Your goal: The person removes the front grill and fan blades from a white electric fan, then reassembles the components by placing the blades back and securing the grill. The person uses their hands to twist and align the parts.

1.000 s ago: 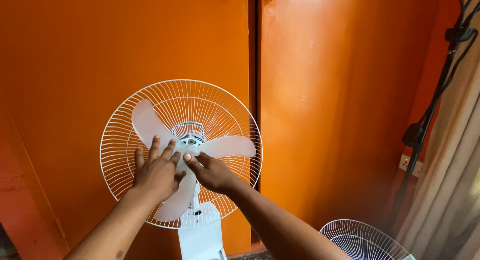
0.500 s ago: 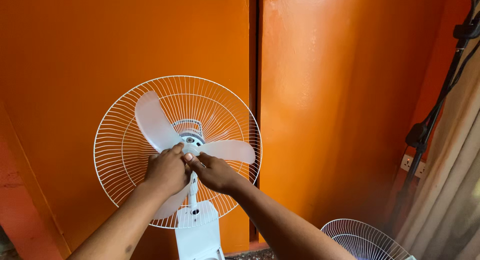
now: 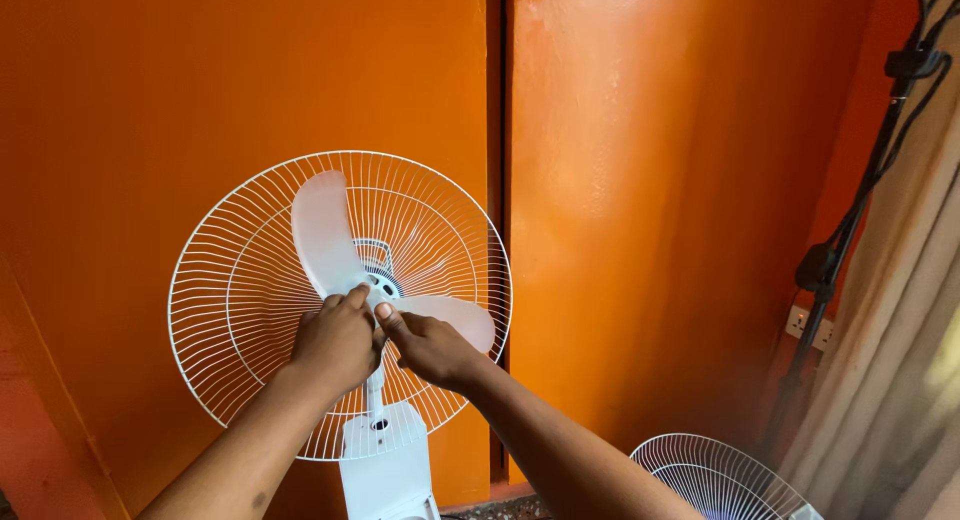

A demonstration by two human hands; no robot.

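A white stand fan faces me in front of an orange wall, its rear wire guard round and open at the front. The translucent white blade sits on the hub, one lobe pointing up, another to the right. My left hand is closed over the blade's hub from the left. My right hand pinches at the hub centre from the right, fingertips touching the left hand. What sits under the fingers is hidden. The white fan neck and base stand below.
A second white wire guard lies low at the right. A black cable and plug hang down the right wall near a socket. A pale curtain fills the right edge. A dark vertical seam splits the orange wall.
The blade has turned, the upper lobe swinging more upright. My left hand went from spread fingers to closed on the hub. Both hands stay at the fan centre.
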